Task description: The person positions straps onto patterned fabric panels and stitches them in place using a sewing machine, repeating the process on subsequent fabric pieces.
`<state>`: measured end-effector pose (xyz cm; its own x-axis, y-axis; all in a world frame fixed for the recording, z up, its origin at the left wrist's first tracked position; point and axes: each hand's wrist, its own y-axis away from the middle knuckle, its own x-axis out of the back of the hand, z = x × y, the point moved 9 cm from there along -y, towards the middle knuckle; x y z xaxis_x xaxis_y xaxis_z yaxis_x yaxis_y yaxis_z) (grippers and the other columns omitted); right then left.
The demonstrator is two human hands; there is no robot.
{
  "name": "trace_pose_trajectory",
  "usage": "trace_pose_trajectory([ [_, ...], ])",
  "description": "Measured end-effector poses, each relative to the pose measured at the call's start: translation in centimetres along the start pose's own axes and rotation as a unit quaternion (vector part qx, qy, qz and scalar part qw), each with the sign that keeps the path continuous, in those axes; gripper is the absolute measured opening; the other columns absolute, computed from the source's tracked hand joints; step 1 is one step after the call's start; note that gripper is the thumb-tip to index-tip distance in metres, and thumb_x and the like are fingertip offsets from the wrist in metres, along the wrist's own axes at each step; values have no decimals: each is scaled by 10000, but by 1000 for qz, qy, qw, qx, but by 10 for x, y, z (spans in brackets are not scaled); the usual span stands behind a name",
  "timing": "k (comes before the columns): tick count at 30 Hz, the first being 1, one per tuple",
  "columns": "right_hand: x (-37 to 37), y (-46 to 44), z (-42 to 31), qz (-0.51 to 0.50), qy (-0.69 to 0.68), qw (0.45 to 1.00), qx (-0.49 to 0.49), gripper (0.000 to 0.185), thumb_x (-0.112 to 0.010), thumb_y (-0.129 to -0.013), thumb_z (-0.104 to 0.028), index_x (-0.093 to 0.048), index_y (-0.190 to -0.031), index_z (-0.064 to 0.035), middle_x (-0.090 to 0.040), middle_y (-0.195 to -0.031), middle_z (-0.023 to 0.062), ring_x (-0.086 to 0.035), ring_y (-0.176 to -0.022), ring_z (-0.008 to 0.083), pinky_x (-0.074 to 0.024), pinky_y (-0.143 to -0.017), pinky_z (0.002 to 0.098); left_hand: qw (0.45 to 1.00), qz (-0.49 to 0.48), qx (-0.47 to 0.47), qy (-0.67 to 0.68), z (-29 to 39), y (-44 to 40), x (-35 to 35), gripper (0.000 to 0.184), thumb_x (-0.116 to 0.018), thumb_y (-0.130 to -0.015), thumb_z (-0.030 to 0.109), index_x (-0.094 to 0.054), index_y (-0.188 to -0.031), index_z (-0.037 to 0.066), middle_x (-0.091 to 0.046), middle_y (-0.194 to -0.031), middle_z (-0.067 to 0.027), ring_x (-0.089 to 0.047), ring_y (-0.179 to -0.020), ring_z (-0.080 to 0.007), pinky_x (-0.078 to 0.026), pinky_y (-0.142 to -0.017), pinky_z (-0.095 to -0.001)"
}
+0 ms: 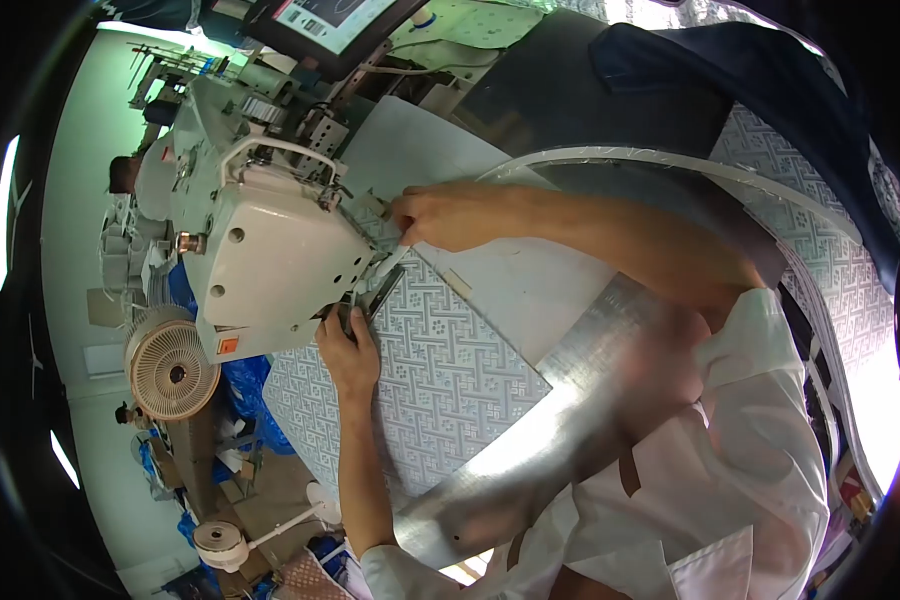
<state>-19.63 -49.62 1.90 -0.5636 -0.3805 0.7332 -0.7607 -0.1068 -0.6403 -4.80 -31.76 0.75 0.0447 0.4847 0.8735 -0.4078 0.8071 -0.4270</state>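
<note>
My left hand (350, 352) rests at the sewing machine's needle area, its fingertips slightly apart beside a small dark metal part. Grey-white patterned fabric (450, 370) lies to the right of it. Farther up, my right hand (432, 217) is closed with bent fingers near the machine head (280, 260); what they pinch is too small to tell. A narrow white strip (394, 262) runs just below these fingers, beside a dark metal guide (384, 292).
A screen (335, 22) stands above the machine. A long pale band (670, 162) curves behind my right arm, near dark blue cloth (750, 75). At left are a round fan (173, 370) and a person's head (123, 174). A shiny metal edge (510, 450) borders the work surface.
</note>
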Motion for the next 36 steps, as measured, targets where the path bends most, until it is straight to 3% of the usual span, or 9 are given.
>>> trace_pose_trajectory([
  [3, -6, -10, 6, -5, -79, 997, -8, 121, -642, -786, -27, -758, -823, -27, -671, -1001, 165, -650, -1007, 365, -563, -852, 437, 1000, -8, 13, 11, -3, 0, 0, 361, -610, -1023, 230, -607, -1245, -56, -600, -1154, -269, -574, -1034, -445, -471, -920, -508],
  [9, -27, -17, 22, -58, -90, 994, -7, 165, -676, -804, -12, -775, -933, -42, -713, -1040, 121, -658, -1043, 327, -556, -876, 413, 1000, -14, -13, -12, 12, -5, 5, 288, -639, -994, 153, -637, -1213, -33, -640, -1124, -246, -600, -1013, -424, -495, -897, -491],
  [12, -28, -24, 20, -80, -100, 992, -14, 165, -685, -800, -7, -775, -935, -43, -724, -1037, 109, -658, -1043, 323, -551, -883, 416, 992, 20, -118, 41, 43, -11, 16, 199, -646, -942, 47, -690, -1118, -35, -716, -980, -193, -667, -861, -392, -528, -815, -461],
  [20, -24, -24, 15, -31, -120, 991, -51, 144, -716, -817, 8, -780, -933, -45, -734, -1006, 105, -672, -1008, 326, -553, -891, 410, 975, 41, -219, -4, 57, -6, 9, 224, -649, -912, 7, -710, -1127, 23, -709, -942, -131, -678, -856, -332, -544, -784, -441],
  [23, -17, -26, 19, 5, -140, 987, -78, 131, -715, -806, -19, -788, -906, -61, -743, -954, 100, -691, -953, 318, -564, -850, 402, 979, 41, -201, -11, 56, -7, 8, 237, -660, -903, 14, -708, -1134, 24, -707, -942, -122, -679, -857, -323, -547, -789, -439],
  [29, -19, -26, 30, -54, -166, 973, -150, 109, -747, -820, -42, -789, -918, -60, -750, -977, 97, -701, -979, 302, -563, -871, 394, 986, 42, -163, -3, 56, -10, 10, 275, -665, -881, 29, -705, -1153, 21, -706, -945, -117, -682, -849, -309, -552, -783, -430],
  [36, -19, -23, 25, -36, -124, 977, -168, 137, -795, -821, -46, -802, -957, -65, -762, -971, 103, -719, -938, 294, -569, -849, 392, 978, 49, -202, -26, 56, 0, 2, 344, -610, -878, 60, -694, -1207, 5, -685, -1007, -117, -670, -960, -292, -547, -865, -411],
])
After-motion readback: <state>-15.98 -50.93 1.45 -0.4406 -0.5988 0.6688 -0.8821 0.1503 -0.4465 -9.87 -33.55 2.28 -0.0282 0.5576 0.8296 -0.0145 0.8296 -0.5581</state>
